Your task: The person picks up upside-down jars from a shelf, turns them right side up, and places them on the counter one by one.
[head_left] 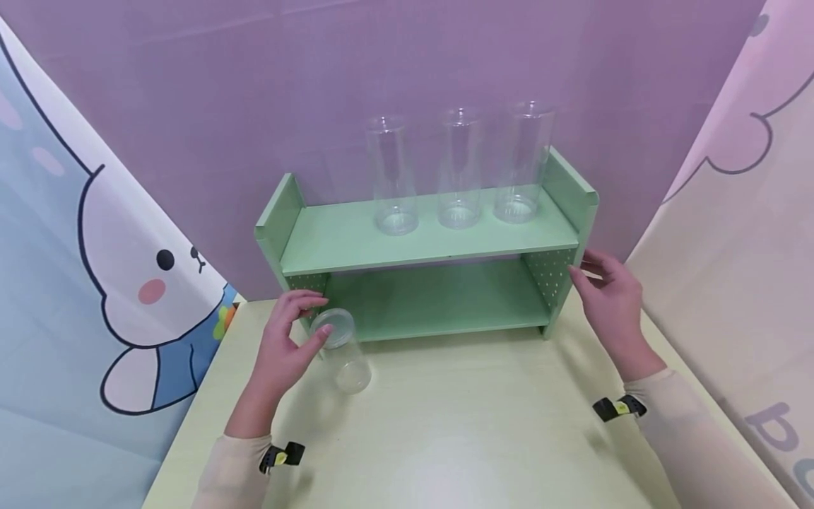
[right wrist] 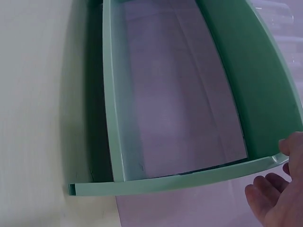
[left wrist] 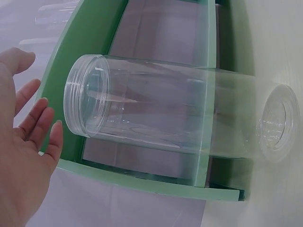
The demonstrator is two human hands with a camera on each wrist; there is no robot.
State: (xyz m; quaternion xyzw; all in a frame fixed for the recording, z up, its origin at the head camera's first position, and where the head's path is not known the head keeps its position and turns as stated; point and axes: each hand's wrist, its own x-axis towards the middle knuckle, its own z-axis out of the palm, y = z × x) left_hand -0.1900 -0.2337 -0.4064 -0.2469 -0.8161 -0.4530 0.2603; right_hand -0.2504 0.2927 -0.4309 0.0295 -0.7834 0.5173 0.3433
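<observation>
A clear plastic jar (head_left: 346, 362) with a clear lid (left wrist: 87, 97) stands upright on the table before the left end of a green two-tier shelf (head_left: 420, 244). My left hand (head_left: 276, 357) hovers beside the lid, thumb and fingers spread loosely; a gap shows between them and the jar in the left wrist view. At the shelf's right end is my right hand (head_left: 613, 300). Its thumb lies at the edge of the side panel (right wrist: 189, 180), while the loosely bent fingers stay on the outer side, apart from the panel.
Three tall clear jars, the left one (head_left: 396, 187), the middle one (head_left: 461, 177) and the right one (head_left: 518, 173), stand on the upper tier towards its right. Behind hangs a purple cloth (head_left: 318, 85). Printed cloth panels (head_left: 127, 283) flank the pale table (head_left: 458, 424).
</observation>
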